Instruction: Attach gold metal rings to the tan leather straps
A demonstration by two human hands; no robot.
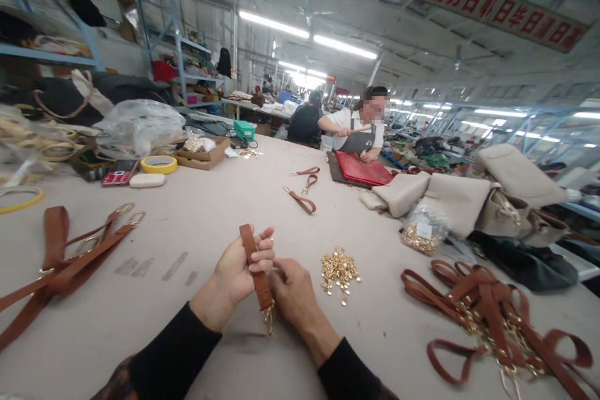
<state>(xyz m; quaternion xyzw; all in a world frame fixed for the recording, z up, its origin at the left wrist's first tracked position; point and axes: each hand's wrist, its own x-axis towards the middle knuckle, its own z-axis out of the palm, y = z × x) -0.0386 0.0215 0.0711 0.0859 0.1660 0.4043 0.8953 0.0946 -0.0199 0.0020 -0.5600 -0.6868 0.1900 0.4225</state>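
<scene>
In the middle of the head view, my left hand (241,272) has its fingers wrapped round a brown leather strap (261,287). A gold clasp hangs from the strap's near end, over the table. Close against the strap's right side is my right hand (295,290), its fingers curled together; whatever they pinch is hidden. A heap of small gold studs (339,267) lies on the table to the right of that hand. Farther back rest a few short brown strap loops (300,201) with gold clasps.
Longer brown straps (89,253) lie at left; a pile of strap loops (492,306) is at right. Beige bags (454,200) and a bag of gold parts (422,231) stand behind it. Yellow tape (159,165) sits back left. A co-worker (359,125) leans over red material (360,169).
</scene>
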